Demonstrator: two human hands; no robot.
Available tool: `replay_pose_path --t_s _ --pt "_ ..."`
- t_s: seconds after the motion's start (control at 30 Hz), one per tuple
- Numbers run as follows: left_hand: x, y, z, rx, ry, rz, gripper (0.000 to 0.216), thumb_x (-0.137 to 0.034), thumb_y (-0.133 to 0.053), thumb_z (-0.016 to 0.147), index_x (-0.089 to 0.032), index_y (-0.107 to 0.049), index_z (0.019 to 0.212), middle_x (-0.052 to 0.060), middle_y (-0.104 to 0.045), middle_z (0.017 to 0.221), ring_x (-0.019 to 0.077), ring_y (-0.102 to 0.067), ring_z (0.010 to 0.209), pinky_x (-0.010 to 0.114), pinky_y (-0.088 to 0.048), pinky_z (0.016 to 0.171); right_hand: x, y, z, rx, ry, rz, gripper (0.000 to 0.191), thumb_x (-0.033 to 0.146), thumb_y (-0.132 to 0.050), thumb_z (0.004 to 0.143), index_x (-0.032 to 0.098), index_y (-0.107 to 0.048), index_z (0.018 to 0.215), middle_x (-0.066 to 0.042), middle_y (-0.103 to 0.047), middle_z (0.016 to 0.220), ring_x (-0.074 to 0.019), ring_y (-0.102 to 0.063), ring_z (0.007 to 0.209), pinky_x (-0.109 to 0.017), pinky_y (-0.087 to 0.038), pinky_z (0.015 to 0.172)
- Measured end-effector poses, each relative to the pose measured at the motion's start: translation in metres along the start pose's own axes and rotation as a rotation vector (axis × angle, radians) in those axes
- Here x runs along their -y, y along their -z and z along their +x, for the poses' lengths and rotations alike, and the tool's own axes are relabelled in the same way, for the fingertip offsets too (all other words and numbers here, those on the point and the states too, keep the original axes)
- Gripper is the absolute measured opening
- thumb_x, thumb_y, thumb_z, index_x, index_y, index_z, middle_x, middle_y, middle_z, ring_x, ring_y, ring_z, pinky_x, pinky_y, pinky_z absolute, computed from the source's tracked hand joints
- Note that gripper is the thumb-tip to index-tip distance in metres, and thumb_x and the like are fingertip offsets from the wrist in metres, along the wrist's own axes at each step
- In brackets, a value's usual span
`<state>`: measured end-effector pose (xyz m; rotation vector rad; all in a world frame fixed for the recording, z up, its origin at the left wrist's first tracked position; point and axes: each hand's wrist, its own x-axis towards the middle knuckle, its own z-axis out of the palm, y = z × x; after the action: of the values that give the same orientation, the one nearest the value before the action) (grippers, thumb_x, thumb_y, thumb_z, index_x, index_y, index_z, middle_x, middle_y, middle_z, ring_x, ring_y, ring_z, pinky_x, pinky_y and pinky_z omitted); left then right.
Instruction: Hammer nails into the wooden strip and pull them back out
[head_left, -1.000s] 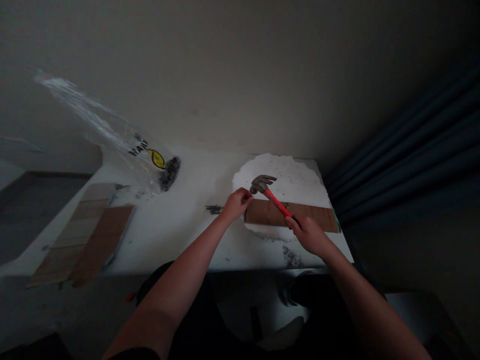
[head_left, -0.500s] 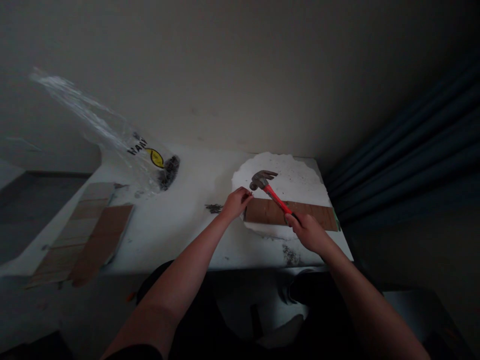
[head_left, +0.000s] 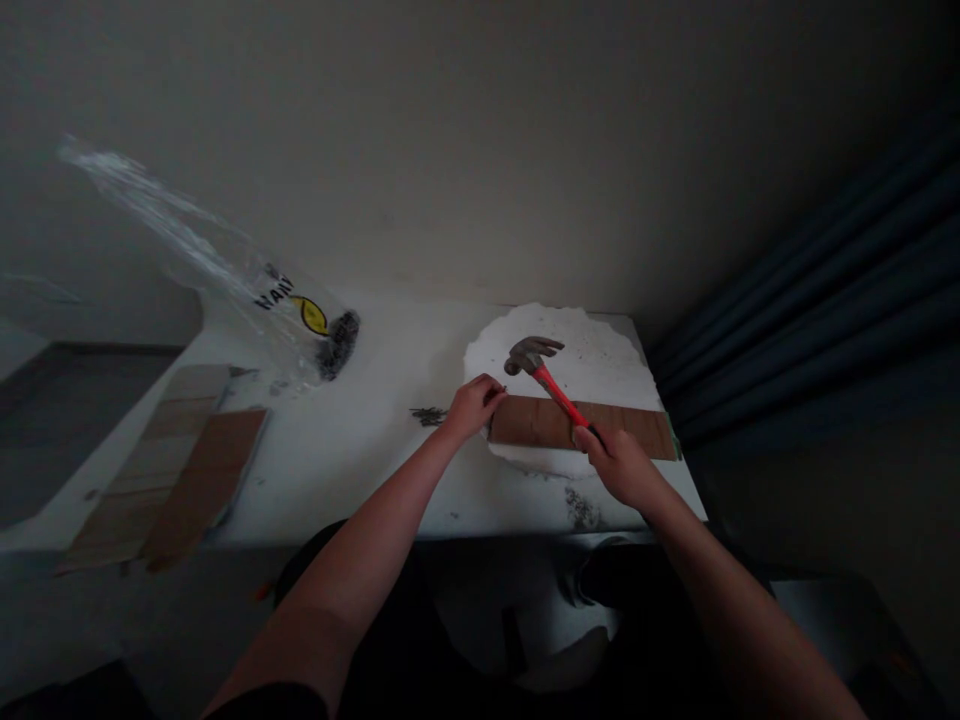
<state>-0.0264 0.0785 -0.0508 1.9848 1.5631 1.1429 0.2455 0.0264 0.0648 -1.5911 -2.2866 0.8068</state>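
Note:
My right hand (head_left: 619, 466) is closed round the red handle of a claw hammer (head_left: 545, 375), whose grey head hangs just above the left end of a brown wooden plank (head_left: 626, 430). That plank lies across a round white foam slab (head_left: 592, 360) on the white table (head_left: 360, 450). At the plank's left end my left hand (head_left: 472, 405) pinches its fingers together, seemingly on a small nail too tiny to make out. A small heap of dark nails (head_left: 427, 416) lies just left of that hand.
A clear plastic bag (head_left: 225, 270) with a yellow logo and dark nails inside leans at the back left. Two wooden planks (head_left: 169, 470) lie at the table's left edge. Dark curtains (head_left: 817, 300) hang on the right. Dark specks (head_left: 581, 512) dot the front edge.
The hammer head has risen a little and shifted right, away from my left hand's fingers. My left hand has stayed at the plank's left end.

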Motion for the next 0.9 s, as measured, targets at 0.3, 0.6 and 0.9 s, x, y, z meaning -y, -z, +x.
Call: replay_pose_path --t_s 0.3,0.6,0.9 --pt "0.001 0.0 0.0 0.007 0.044 0.039 0.015 -0.031 -0.06 0.089 -0.019 -0.06 0.08 0.004 -0.063 0.082 0.018 -0.061 0.078 0.031 -0.049 0.074 0.005 -0.012 0.001 0.05 0.017 -0.113 0.043 0.048 -0.035 0.1 0.019 -0.06 0.08 -0.009 -0.067 0.074 -0.0208 -0.063 0.07 -0.029 -0.036 0.062" --pt "0.0 0.0 0.002 0.021 0.012 -0.003 0.009 -0.026 -0.06 0.086 -0.019 -0.061 0.081 0.004 -0.063 0.085 0.0172 -0.06 0.08 0.031 -0.049 0.076 0.012 0.005 -0.004 0.004 0.002 -0.011 0.044 0.052 -0.034 0.099 0.02 -0.059 0.08 -0.006 -0.063 0.07 -0.0176 -0.058 0.063 -0.028 -0.034 0.059" --pt "0.001 0.0 0.002 0.024 0.051 -0.01 0.008 -0.024 -0.059 0.086 -0.019 -0.063 0.08 0.003 -0.065 0.085 0.0175 -0.062 0.08 0.032 -0.05 0.077 0.005 -0.005 0.003 0.04 0.013 -0.029 0.042 0.051 -0.037 0.098 0.02 -0.057 0.078 -0.006 -0.063 0.068 -0.0185 -0.059 0.064 -0.028 -0.035 0.061"
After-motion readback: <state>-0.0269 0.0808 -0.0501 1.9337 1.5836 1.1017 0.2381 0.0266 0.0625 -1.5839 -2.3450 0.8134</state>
